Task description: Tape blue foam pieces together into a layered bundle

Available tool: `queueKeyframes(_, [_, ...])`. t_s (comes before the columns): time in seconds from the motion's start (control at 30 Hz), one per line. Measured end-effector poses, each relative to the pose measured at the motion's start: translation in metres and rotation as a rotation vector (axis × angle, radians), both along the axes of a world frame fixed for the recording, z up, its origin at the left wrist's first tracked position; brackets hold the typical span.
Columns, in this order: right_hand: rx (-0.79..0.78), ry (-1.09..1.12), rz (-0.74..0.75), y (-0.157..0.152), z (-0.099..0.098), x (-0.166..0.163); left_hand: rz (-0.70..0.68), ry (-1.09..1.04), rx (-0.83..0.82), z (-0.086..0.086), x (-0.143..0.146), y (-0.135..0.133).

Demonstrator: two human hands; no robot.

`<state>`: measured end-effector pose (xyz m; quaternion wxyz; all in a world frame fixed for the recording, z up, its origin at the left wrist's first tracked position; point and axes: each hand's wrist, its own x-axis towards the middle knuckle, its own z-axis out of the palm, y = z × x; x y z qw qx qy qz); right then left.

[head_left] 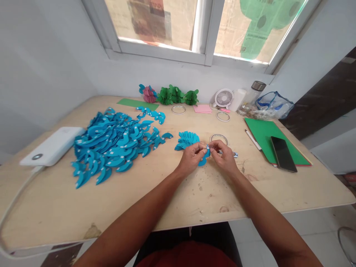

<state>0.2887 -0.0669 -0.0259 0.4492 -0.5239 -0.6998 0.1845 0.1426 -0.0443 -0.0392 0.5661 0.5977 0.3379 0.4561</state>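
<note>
My left hand (191,157) and my right hand (224,157) meet over the middle of the wooden table (167,200). Both pinch one blue curved paper piece (204,157) with a small white tab at its top. Just behind my left hand lies a small fanned stack of blue paper pieces (187,140). A clear tape ring (218,138) lies just beyond my right hand. A large loose heap of blue paper pieces (114,142) spreads out to the left.
A white power bank (52,145) with a cable lies far left. Green and pink paper ornaments (169,95), two tape rings, pink notes, a small white fan (224,98) and a jar stand at the back. At right lie a green folder (275,142) with a phone (283,154), and a pen.
</note>
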Motion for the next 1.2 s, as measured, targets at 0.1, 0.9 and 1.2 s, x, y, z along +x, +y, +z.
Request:
queueKeyframes(0.1, [0.008,0.002,0.002,0.0001,-0.0004,0.0001,0.025,0.003,0.002,0.0004,0.0001,-0.0002])
queueKeyframes(0.9, [-0.088,0.159,0.003,0.0009,-0.0024,-0.0012,0.04,0.008,-0.019,-0.0043,0.0005,0.0031])
queueKeyframes(1.2, [-0.091,0.137,0.024,0.0004,-0.0001,-0.0012,0.039,-0.006,-0.006,-0.0026,0.0001,0.0024])
